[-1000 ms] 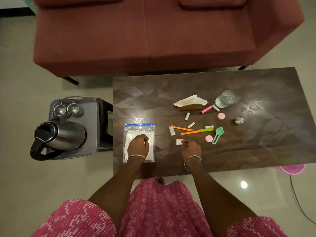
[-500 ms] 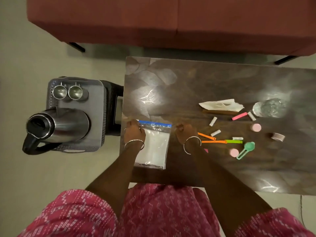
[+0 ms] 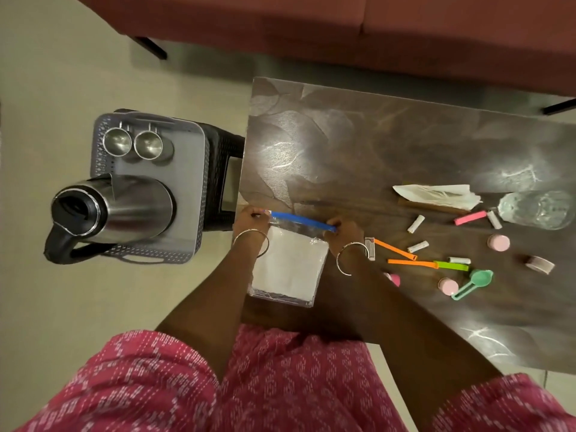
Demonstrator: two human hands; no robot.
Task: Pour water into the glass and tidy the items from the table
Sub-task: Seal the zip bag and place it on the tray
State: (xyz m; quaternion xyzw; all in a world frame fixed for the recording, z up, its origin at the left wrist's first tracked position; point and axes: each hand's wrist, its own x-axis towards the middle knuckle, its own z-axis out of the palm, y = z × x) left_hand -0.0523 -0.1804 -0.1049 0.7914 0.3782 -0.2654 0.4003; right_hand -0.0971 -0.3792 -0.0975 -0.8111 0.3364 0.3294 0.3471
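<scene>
Now: zip bag (image 3: pixel 288 269) lies flat at the near left corner of the table (image 3: pixel 374 135), white sheet inside, clear plastic hard to trace against the dark top. Left hand (image 3: pixel 251 221) pinches the left end of the blue zip strip (image 3: pixel 302 220), and right hand (image 3: pixel 343 230) pinches the right end. Both sets of fingers are curled under the knuckles, so the fingertips are hidden and I cannot tell whether the bag mouth is open. Just right of the right wrist is a small white packet (image 3: pixel 370 247), half covered by the bangle. Beyond it are two orange strips (image 3: pixel 394 249), a green clip (image 3: pixel 452 265) touching the end of the nearer strip, and several short white tubes (image 3: pixel 416 223) scattered apart. Three pink caps show: one (image 3: pixel 394 279) mostly hidden by the right forearm, one (image 3: pixel 448 285) beside the green spoon (image 3: pixel 473 282), and one (image 3: pixel 498 242) farther out. Tape roll (image 3: pixel 539 265) sits near the right edge of view. Glass (image 3: pixel 536 208) stands at the far right of the table, distorted by the wide lens, water level unreadable through glare. A pink stick (image 3: pixel 470 218) lies just left of it, and a crumpled tissue (image 3: pixel 436 194) rests over a brown object I cannot identify. Left of the table, kettle (image 3: pixel 115 210) stands on a grey tray (image 3: pixel 190 151) with two steel cups (image 3: pixel 117 141) behind it. The tray sits on a black stool (image 3: pixel 224 157). Red sofa (image 3: pixel 343 32) is cut off at the top.
</scene>
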